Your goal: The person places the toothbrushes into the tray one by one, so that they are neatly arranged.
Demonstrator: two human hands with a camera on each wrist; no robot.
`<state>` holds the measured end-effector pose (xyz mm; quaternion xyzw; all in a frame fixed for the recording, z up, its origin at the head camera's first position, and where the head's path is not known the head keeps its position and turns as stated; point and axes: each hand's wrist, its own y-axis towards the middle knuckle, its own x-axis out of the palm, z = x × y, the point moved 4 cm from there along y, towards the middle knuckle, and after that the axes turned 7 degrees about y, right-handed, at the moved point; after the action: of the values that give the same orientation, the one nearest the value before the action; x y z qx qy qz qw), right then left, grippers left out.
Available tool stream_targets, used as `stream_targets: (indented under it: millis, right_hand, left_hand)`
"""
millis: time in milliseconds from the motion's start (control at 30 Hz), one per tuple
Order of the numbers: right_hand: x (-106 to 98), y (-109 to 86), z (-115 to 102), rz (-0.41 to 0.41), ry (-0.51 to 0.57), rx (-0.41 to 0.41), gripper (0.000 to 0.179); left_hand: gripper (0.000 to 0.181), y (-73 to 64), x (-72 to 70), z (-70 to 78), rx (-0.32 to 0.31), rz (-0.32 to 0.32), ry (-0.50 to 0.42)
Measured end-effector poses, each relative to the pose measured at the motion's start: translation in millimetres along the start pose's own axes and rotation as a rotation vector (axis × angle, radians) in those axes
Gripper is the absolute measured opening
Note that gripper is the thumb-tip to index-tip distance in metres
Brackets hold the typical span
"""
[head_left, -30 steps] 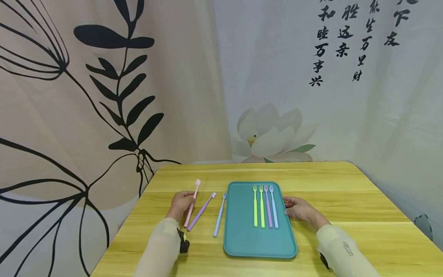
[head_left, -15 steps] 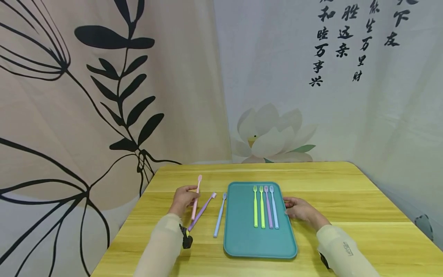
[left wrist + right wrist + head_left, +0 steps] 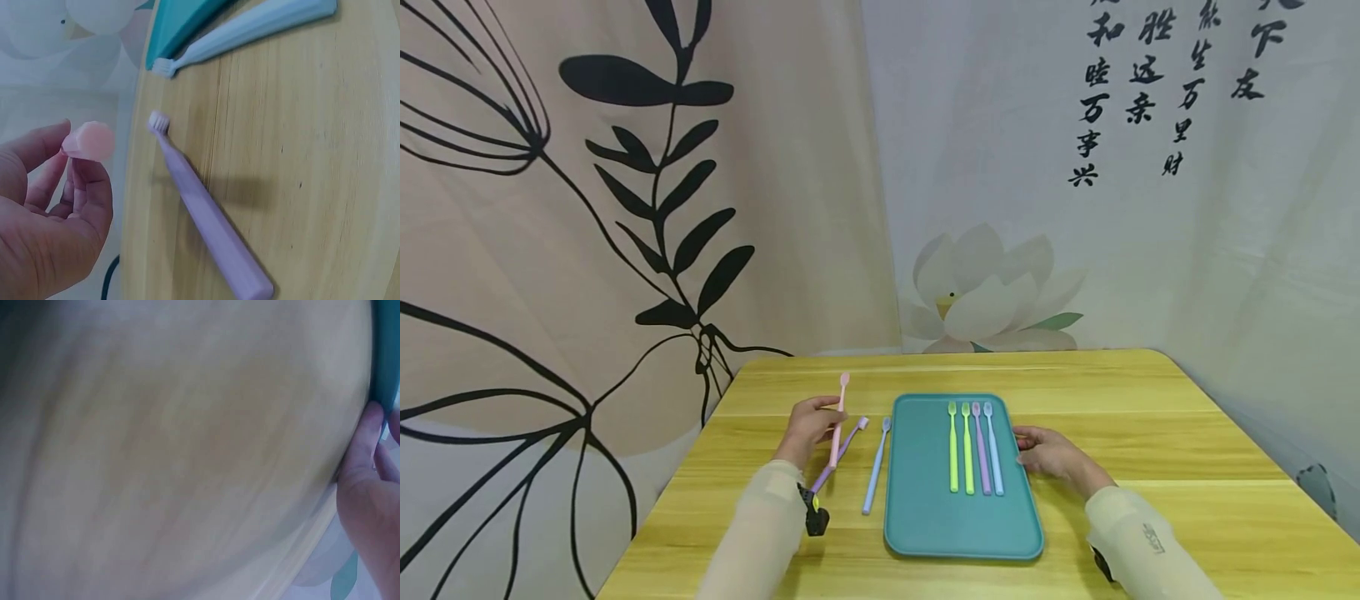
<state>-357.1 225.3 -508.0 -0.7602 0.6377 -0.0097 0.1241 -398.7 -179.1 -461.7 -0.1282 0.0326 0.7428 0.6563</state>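
Note:
My left hand (image 3: pixel 808 425) pinches a pink toothbrush (image 3: pixel 837 433), lifted above the table with its bristle head up. In the left wrist view that brush (image 3: pixel 94 141) points its handle end at the camera. Below it, a purple toothbrush (image 3: pixel 209 215) lies slanted on the wood. A light blue toothbrush (image 3: pixel 876 471) lies between it and the teal tray (image 3: pixel 955 529). Two yellow-green toothbrushes (image 3: pixel 953 450), a purple one (image 3: pixel 982 454) and a blue one (image 3: pixel 995 454) lie side by side on the tray. My right hand (image 3: pixel 1051 454) holds the tray's right edge between thumb and fingers.
The wooden table (image 3: pixel 1150 417) ends at a cloth backdrop (image 3: pixel 820 208) printed with plants, a lotus and writing. Dark wrist devices (image 3: pixel 815 512) sit on the sleeves. The right wrist view is mostly blurred tabletop.
My left hand has raised the pink toothbrush off the table and carried it right, over the loose purple one. The right hand and tray have stayed put.

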Motion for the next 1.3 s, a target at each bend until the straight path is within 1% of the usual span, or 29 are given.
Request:
stream_targets:
  millis: [267,433,767,1000,1167,1300]
  right_hand:
    - [0,0.1,0,0.005,0.006,0.0,0.06]
    - [-1,0.9,1,0.008,0.003,0.002,0.06]
    - [-1,4.3,4,0.009,0.01,0.007,0.061]
    - [0,2.2,3,-0.007,0.014,0.0,0.061]
    - [0,0.8,1,-0.009,0.012,-0.003,0.061]
    - [0,-0.4,-1,-0.006,0.002,-0.002,0.061]
  left_hand:
    - [0.043,1.5,8.7,0.4,0.009,-0.039,-0.039]
    - [0.041,0.6,13.3,1.9,0.025,-0.051,-0.029]
    - [0.041,-0.5,23.2,4.8,0.016,-0.089,-0.065]
    - [0.039,-3.5,29.5,8.2,0.025,-0.087,-0.064]
    - [0.038,-5.3,36.5,12.3,0.03,-0.08,-0.069]
    - [0.037,-6.4,43.7,14.0,0.017,-0.085,-0.101]
